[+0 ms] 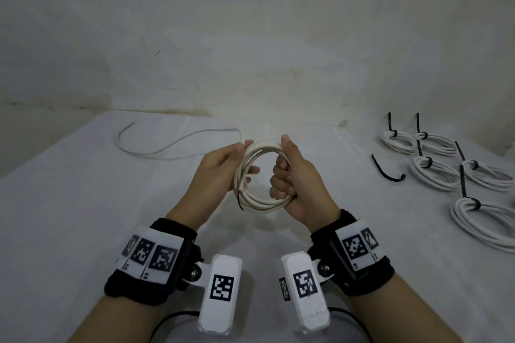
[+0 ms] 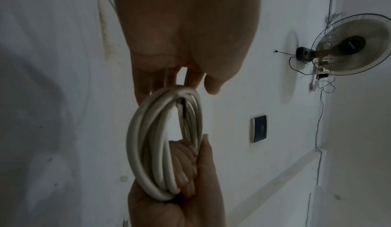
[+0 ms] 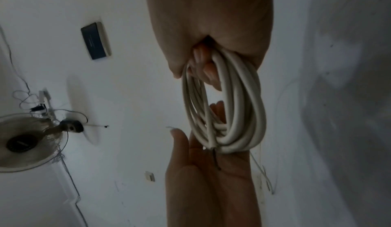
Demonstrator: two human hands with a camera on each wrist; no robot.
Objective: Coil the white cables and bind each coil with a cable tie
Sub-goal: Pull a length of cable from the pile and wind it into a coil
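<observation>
Caught by the head view alone: the bench [image 1: 83,203], five bound coils [image 1: 434,172] lying at its far right, each cinched with a black tie, and one loose black tie [image 1: 386,172] just left of them. Also only there: the uncoiled tail [image 1: 156,152] of the cable, trailing from the top of the held coil out across the bench to the left.

Caught by the wrist views alone: a wall fan [image 2: 349,46] and a dark wall plate [image 2: 260,128], plus the palm sides of both hands, hidden from above.

Held in the air above the bench, midway between the two hands: the white cable coil [image 1: 262,205], several turns standing roughly upright as a ring. Right hand [image 1: 292,178] wrapped tight round the coil's right side, fingers curled through the ring into the palm, thumb laid straight up along the outer turns; fingernails pressed against the strands in the right wrist view. Left hand [image 1: 223,167] spread and relaxed at the coil's left side, fingers nearly straight, the turns resting across them, thumb lifted clear of the strands in the right wrist view. Dark stripped cable end [image 3: 215,157] poking out of the turns over the left palm.
</observation>
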